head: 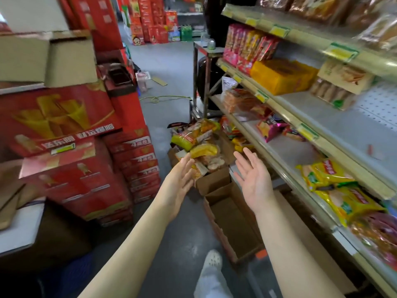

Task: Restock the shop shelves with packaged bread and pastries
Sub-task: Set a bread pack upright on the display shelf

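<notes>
Head view: left hand (182, 175) and right hand (254, 176) reach forward, palms facing, fingers straight and released, holding nothing. Bread packets (197, 145) pile at twelve o'clock; shelf edge (277, 166) runs at three, open floor (171, 78) at eleven.

The stacked gift boxes (64, 130) at the left are showing bright red, with gold wafer-roll pictures and white lettering. Above them a cardboard box (53, 61) is showing plain brown, as is the open carton (232, 222) on the floor. The heap of bread packages (197, 145) is gleaming yellow and orange around clear film. The shelf edges (283, 114) are running cream, carrying yellow price tags (307, 131) bordered in green. On the middle shelf a wrapped block (281, 76) is glowing solid yellow-orange beside snack packs (247, 46) in pink, red and yellow. Lower down, packets (335, 181) are showing yellow with green and red print. The back panel (380, 102) is showing white, dotted with rows of small holes. The floor (171, 72) is lying grey, crossed by a yellow-green cord (165, 97).
</notes>
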The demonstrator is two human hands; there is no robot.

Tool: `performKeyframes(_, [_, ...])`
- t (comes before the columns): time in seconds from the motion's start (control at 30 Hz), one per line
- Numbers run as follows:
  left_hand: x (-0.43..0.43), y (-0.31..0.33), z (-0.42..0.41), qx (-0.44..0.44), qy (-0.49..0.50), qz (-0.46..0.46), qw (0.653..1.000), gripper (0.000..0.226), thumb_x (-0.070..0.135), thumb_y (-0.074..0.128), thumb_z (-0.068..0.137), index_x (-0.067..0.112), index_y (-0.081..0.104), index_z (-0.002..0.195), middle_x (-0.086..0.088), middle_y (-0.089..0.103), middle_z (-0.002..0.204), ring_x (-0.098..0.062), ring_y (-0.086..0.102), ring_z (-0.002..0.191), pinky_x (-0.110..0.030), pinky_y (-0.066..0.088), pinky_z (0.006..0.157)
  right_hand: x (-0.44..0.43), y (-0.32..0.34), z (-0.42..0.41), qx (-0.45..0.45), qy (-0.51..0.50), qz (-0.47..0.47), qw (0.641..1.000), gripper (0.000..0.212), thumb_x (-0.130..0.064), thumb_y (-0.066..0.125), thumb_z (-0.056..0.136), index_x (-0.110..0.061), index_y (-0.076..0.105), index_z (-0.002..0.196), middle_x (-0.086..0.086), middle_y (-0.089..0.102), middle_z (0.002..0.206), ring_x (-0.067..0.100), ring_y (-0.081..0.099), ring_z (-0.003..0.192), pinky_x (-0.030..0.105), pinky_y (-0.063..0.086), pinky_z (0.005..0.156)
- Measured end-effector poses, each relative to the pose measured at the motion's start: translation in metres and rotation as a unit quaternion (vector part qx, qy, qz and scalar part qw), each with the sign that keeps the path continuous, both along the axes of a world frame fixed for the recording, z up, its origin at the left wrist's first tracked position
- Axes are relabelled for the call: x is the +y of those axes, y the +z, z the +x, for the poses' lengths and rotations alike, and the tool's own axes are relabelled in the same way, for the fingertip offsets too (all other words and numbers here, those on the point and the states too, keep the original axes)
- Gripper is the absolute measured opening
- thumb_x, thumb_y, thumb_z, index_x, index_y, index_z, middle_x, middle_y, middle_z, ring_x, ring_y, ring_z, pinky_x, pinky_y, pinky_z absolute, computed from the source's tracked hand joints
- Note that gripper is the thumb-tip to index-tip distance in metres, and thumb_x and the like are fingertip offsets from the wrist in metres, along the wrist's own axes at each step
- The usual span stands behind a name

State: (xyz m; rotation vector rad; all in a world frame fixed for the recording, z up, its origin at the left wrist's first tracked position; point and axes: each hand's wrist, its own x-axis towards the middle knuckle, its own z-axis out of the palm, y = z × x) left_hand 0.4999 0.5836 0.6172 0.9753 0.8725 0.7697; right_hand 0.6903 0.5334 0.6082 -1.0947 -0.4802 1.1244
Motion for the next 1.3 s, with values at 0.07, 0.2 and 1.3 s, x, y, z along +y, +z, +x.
performKeyframes(0.07, [0.033,-0.006,0.007,0.003,0.003,0.003,1.0,0.056,0.052,0.035,0.1,0.033,0.033,0.152,0.009,0.037,0.156,-0.016,0.033,0.145,-0.034,0.031,0.115,0.035,-0.008,0.009,0.002,-0.001,-0.003,1.0,0.048,-0.039,0.027,0.107,-0.023,0.037,0.15,0.0,0.052,0.145,0.019,0.035,0.144,0.04,0.026,0.116])
performKeyframes(0.2, [0.103,-0.014,0.02,0.015,0.02,0.006,1.0,0.052,0.05,0.032,0.103,0.032,0.035,0.152,0.008,0.038,0.156,-0.015,0.033,0.144,-0.036,0.028,0.117,0.102,-0.022,0.025,-0.002,0.003,-0.004,1.0,0.046,-0.039,0.025,0.107,-0.026,0.038,0.149,0.002,0.047,0.151,0.019,0.034,0.144,0.04,0.024,0.114])
performKeyframes(1.3, [0.454,-0.122,0.049,0.068,-0.06,-0.182,0.979,0.05,0.049,0.04,0.101,0.029,0.044,0.147,0.005,0.046,0.148,-0.019,0.039,0.14,-0.032,0.033,0.105,0.399,-0.117,0.019,0.039,-0.109,-0.166,0.979,0.047,-0.038,0.032,0.104,-0.025,0.04,0.148,-0.008,0.059,0.133,0.009,0.052,0.12,0.032,0.031,0.102])
